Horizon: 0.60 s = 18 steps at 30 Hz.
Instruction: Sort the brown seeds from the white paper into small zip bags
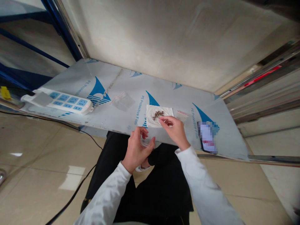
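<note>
Nearer than the white sheet (150, 109), a clear plastic piece (145, 142) is held in the curled left hand (136, 150). Over the sheet's near right corner, the right hand (175, 127) is poised; whether anything is pinched cannot be told. On the sheet, small metal parts (157, 115) are heaped: probably light, hard, slippery, best pinched singly by their sides.

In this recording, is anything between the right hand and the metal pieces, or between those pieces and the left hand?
Nothing visible blocks either gap: the right hand is right beside the metal pieces, and only white sheet and tabletop lie toward the left hand.
</note>
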Each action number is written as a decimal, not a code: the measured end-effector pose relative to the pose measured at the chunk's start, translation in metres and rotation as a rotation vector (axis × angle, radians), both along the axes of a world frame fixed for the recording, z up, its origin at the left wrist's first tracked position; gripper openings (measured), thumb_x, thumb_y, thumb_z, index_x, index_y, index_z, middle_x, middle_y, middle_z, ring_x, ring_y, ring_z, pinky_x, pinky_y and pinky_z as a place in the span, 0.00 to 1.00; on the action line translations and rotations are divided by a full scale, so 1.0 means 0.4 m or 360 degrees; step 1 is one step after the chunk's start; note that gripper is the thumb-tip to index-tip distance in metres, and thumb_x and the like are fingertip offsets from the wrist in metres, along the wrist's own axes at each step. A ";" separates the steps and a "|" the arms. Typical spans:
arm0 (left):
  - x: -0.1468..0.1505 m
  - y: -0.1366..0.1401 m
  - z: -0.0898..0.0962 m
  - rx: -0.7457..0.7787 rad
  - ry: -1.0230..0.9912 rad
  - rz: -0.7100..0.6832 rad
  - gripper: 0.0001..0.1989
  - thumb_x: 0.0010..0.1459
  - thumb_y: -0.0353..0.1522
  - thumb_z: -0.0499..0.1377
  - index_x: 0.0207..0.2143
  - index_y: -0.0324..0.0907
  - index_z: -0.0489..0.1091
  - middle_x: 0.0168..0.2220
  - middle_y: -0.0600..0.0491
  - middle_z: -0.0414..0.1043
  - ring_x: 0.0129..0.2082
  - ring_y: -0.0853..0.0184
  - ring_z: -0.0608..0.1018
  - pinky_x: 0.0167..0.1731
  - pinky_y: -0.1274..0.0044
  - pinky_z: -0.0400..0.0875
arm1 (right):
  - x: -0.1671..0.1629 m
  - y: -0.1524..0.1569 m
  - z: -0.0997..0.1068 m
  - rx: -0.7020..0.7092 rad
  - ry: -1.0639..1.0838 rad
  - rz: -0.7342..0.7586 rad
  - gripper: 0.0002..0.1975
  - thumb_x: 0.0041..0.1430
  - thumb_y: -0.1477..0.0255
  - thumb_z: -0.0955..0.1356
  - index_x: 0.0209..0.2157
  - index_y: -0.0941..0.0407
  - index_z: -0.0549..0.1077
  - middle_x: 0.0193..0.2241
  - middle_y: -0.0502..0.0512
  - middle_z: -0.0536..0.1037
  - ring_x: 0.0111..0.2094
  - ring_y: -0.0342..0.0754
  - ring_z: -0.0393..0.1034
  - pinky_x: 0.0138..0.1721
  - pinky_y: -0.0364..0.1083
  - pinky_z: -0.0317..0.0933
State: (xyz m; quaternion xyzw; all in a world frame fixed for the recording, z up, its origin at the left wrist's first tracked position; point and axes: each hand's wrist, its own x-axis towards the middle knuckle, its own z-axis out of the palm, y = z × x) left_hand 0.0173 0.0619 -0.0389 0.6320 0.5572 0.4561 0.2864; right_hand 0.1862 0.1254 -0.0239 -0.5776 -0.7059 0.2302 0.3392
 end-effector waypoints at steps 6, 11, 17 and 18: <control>-0.021 -0.006 -0.007 -0.0041 0.0017 0.0012 0.13 0.51 0.34 0.61 0.36 0.43 0.60 0.30 0.56 0.66 0.29 0.68 0.70 0.34 0.75 0.65 | 0.013 0.152 -0.168 0.0082 -0.0455 -0.0197 0.12 0.51 0.78 0.67 0.40 0.59 0.75 0.39 0.60 0.73 0.37 0.49 0.69 0.44 0.50 0.64; -0.027 0.000 -0.010 -0.0053 0.0026 0.0035 0.13 0.51 0.34 0.61 0.36 0.43 0.60 0.30 0.56 0.67 0.29 0.68 0.70 0.33 0.75 0.64 | -0.002 0.153 -0.170 0.0070 -0.0583 -0.0203 0.10 0.54 0.78 0.64 0.37 0.58 0.75 0.37 0.59 0.72 0.39 0.51 0.68 0.46 0.48 0.61; -0.023 0.005 -0.008 -0.0049 0.0032 -0.0020 0.13 0.51 0.33 0.61 0.36 0.43 0.60 0.30 0.56 0.67 0.29 0.68 0.71 0.34 0.75 0.64 | 0.000 0.150 -0.161 0.0035 -0.0671 -0.0243 0.11 0.55 0.80 0.63 0.34 0.58 0.76 0.36 0.61 0.74 0.36 0.51 0.69 0.42 0.47 0.61; -0.023 0.005 -0.008 -0.0055 0.0031 -0.0026 0.13 0.51 0.33 0.61 0.36 0.43 0.60 0.30 0.56 0.67 0.29 0.68 0.71 0.34 0.75 0.64 | 0.003 0.152 -0.162 0.0034 -0.0666 -0.0240 0.11 0.55 0.79 0.63 0.34 0.58 0.76 0.36 0.61 0.75 0.36 0.51 0.69 0.42 0.47 0.61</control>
